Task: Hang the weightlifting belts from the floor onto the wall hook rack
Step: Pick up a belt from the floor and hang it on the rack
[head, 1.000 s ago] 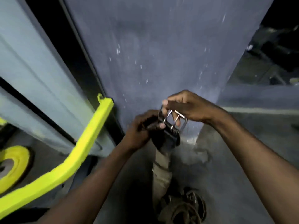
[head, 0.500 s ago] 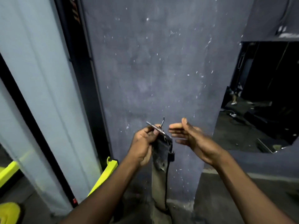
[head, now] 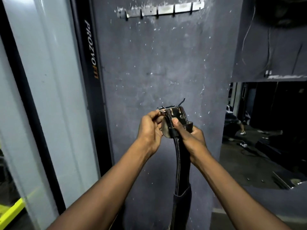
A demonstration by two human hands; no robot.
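- Hook rack point(head: 159, 9): wall-mounted, high above belt, hooks bare.
- Weightlifting belt point(head: 180, 156): thick stitched leather, likely stiff and heavy; hangs below both hands.
- Right hand point(head: 191, 138): fingers wrapped around strap, thumb pressing beneath buckle.
- Left hand point(head: 150, 128): fingertips pinching steel buckle point(head: 167, 108), the probable hanging point.

Scuffed grey wall point(head: 166, 67) up front, black upright point(head: 92, 63) with PROZVOFIT lettering just left of it, a yellow bar point(head: 11, 211) bottom left, dark room point(head: 265, 130) off right.
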